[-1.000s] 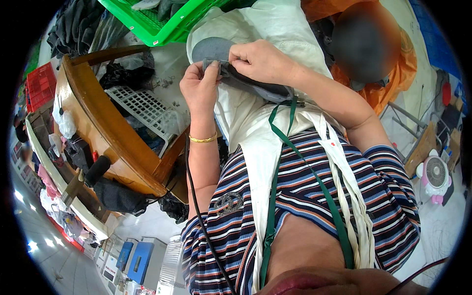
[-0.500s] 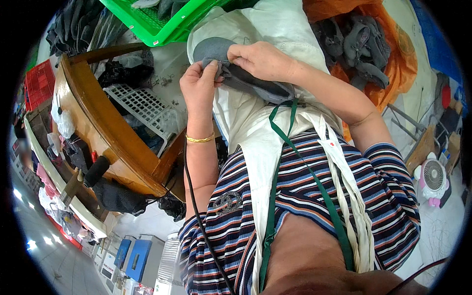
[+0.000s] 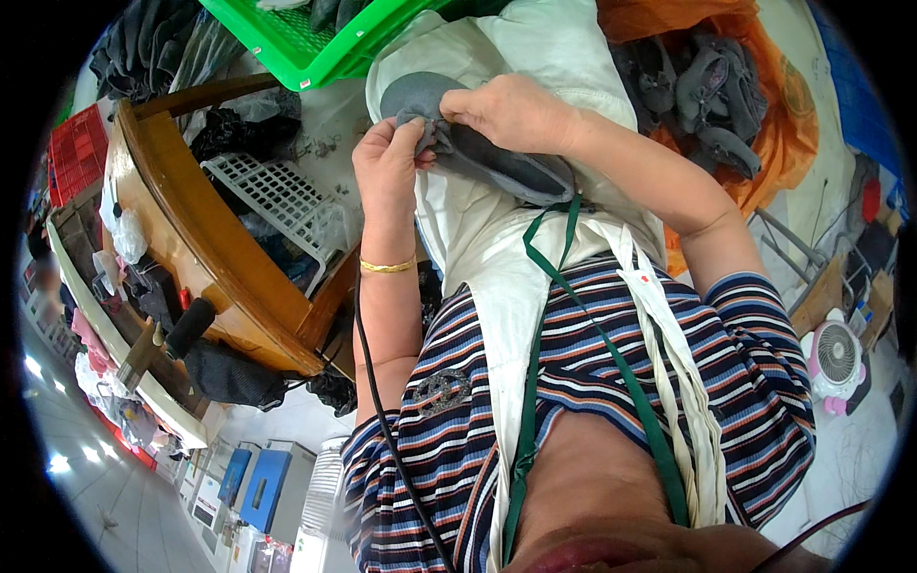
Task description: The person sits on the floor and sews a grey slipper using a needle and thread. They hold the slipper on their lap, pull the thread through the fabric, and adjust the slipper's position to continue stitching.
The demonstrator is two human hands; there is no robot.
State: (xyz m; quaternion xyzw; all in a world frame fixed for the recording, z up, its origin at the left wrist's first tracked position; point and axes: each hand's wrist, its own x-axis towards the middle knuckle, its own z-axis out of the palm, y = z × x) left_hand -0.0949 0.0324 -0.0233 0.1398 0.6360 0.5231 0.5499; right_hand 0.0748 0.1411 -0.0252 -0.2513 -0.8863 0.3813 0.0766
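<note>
A soft grey fabric shoe [image 3: 511,172] lies across my lap, on the white apron [image 3: 449,234]. At its far left end a rounded, flat grey part sticks out past my fingers. My left hand [image 3: 390,158] pinches a bunched fold of the grey cloth between thumb and fingertips. Close beside it, my right hand [image 3: 516,113] is closed at the shoe's edge, its fingers curled down onto the cloth. Whether a needle or thread sits in the right fingertips is too small to tell.
A green plastic crate [image 3: 310,67] stands beyond my knees. To the right, an orange bag [image 3: 788,162] holds several grey shoes [image 3: 716,86]. A wooden table frame [image 3: 191,229] with a white plastic basket [image 3: 272,205] is at my left. A small fan [image 3: 836,353] stands at far right.
Both hands keep their hold at nearly the same place. The shoe's near end has turned slightly, showing more of its grey side. The whole view has shifted a little.
</note>
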